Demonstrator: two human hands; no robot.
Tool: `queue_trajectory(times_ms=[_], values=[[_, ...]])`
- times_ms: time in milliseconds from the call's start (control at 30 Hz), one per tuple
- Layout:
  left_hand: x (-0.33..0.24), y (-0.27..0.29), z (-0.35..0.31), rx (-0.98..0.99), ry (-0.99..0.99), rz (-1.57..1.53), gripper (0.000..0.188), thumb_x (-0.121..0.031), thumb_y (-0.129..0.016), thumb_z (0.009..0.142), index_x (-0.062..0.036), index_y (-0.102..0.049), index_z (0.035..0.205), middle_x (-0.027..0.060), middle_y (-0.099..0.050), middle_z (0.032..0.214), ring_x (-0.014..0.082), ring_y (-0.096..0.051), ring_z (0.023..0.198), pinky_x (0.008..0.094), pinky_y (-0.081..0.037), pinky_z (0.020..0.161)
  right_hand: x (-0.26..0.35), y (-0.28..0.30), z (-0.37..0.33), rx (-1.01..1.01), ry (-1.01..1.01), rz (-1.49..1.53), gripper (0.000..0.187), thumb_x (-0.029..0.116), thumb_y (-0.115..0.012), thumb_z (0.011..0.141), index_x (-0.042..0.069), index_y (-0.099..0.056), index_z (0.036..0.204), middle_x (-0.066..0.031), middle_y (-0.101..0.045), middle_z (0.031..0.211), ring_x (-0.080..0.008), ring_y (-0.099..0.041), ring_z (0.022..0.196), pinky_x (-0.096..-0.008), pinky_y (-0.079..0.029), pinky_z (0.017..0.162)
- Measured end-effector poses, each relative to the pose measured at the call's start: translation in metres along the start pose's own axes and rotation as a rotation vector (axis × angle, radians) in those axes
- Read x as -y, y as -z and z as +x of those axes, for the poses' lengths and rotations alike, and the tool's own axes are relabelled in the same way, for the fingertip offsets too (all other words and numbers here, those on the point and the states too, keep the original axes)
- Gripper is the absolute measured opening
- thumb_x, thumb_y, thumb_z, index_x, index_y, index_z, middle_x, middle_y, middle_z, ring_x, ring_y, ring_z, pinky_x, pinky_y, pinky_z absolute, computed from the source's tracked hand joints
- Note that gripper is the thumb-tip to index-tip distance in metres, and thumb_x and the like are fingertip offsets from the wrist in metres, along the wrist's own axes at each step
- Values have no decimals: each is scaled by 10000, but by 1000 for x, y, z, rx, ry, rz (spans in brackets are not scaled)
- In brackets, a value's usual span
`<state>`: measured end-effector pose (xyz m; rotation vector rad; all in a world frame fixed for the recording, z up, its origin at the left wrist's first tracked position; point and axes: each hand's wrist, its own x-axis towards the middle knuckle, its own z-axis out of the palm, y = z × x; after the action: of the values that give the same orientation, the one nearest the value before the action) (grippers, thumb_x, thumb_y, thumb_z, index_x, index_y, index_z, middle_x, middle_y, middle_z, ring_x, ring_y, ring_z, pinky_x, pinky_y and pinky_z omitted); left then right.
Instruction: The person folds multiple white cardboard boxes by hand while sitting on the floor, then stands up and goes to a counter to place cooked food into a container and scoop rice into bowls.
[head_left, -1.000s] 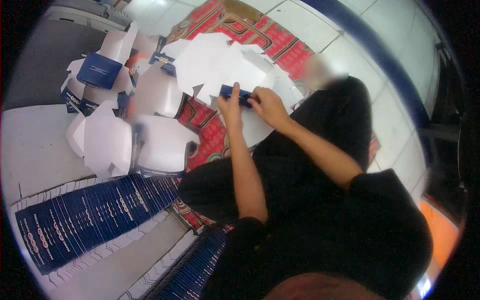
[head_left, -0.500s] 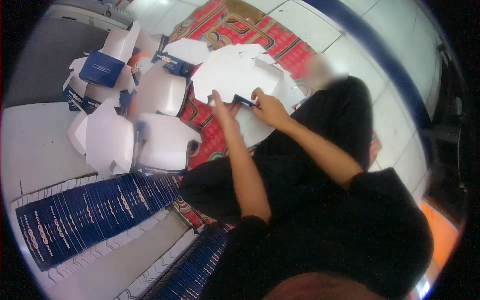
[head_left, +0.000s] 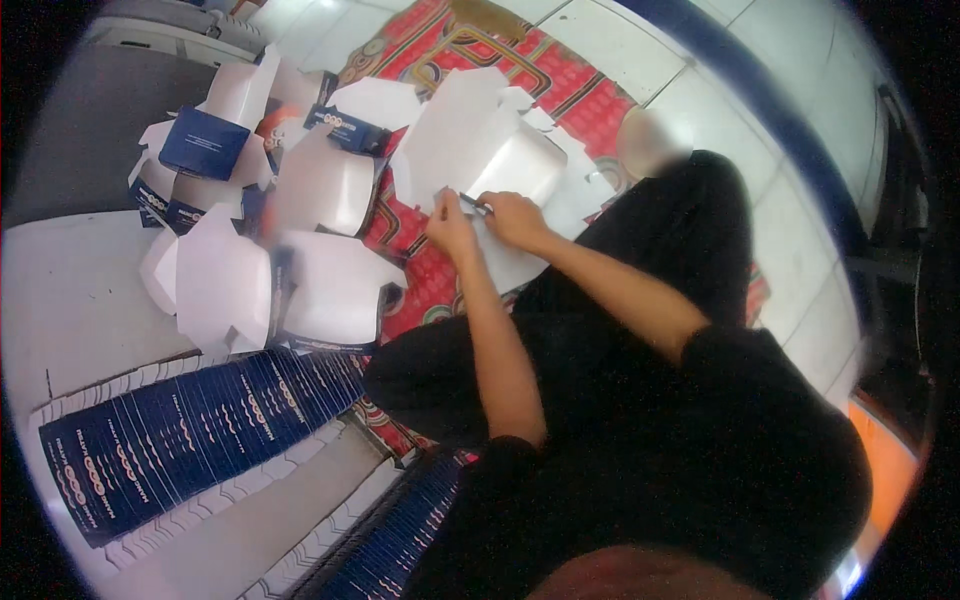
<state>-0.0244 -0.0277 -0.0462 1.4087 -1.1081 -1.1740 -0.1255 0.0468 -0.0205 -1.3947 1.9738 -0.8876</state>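
Note:
A partly folded paper food box (head_left: 445, 135), white inside, lies in front of me with its lid flap spread to the far left and one side standing up. At its near corner, my left hand (head_left: 453, 226) pinches the edge of a flap between closed fingers. My right hand (head_left: 514, 220) grips the near side wall just to the right, fingers curled over it. A dark strip of the box's outer face shows between the two hands. Beneath it lies another white sheet of card (head_left: 508, 262), partly hidden by my right hand and forearm.
Several formed boxes, white inside and navy outside, such as this one (head_left: 330, 290), crowd the left. Long rows of flat navy blanks (head_left: 170, 430) fan out at the lower left. Under the work lies a red patterned mat (head_left: 420, 285); white tiles (head_left: 790, 240) continue at the right.
My left fingers have closed from a spread pose onto the flap, and my right hand has shifted slightly left. The box has tilted, with its inside wall now standing and showing more.

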Motion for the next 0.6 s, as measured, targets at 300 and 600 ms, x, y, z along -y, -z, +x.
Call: queue_trajectory(times_ms=[300, 600], values=[[-7, -5, -15, 28, 180, -275, 265, -130, -656, 935, 67, -619, 1108, 135, -651, 1049, 210, -655, 887, 352, -594, 714, -2, 0, 1, -28, -26, 41, 306, 135, -629, 831, 82, -665, 1130, -204, -689, 975, -396, -651, 942, -498, -505, 808], [10, -13, -26, 28, -125, 46, 270, -183, -698, 919, 69, -624, 983, 133, -683, 881, 177, -649, 786, 283, -530, 679, 0, 4, 8, -54, 125, 261, 353, 123, -615, 843, 43, -648, 1185, -224, -693, 929, -376, -676, 879, -456, -520, 787]])
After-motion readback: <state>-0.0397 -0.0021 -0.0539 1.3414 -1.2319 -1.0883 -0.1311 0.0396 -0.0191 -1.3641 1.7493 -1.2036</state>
